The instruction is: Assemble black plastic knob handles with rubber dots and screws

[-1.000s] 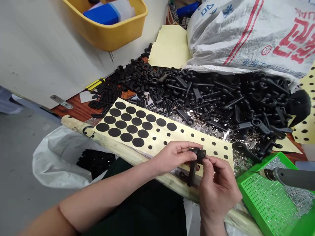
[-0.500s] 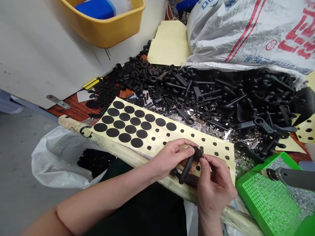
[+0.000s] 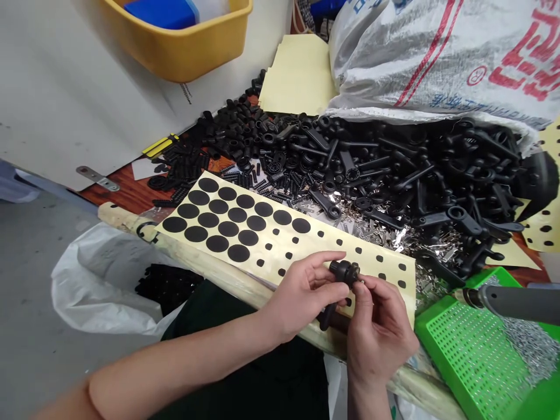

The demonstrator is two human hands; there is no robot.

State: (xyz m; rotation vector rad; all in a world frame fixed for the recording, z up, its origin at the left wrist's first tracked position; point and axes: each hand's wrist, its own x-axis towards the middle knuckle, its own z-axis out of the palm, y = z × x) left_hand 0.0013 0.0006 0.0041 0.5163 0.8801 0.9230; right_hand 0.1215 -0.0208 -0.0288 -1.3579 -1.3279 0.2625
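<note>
Both hands meet over the lower right of a yellow backing sheet printed with rows of black adhesive dots. My left hand grips a black plastic lever-shaped part by its round head. Its arm points down and left, partly hidden behind my left hand. My right hand pinches the head with thumb and fingers. Those fingertips hide whatever sits at the head's right side. The larger dots lie to the left of my hands, and the smaller ones surround them.
A large heap of black plastic parts and silver metal clips lies beyond the sheet. A green perforated tray with a grey-handled tool is at right. A white bag holding black parts hangs at left.
The black part has turned in my hands, its arm swinging from hanging down to pointing down and left. The whole view has drifted slightly, with the scene shifting left and up.
</note>
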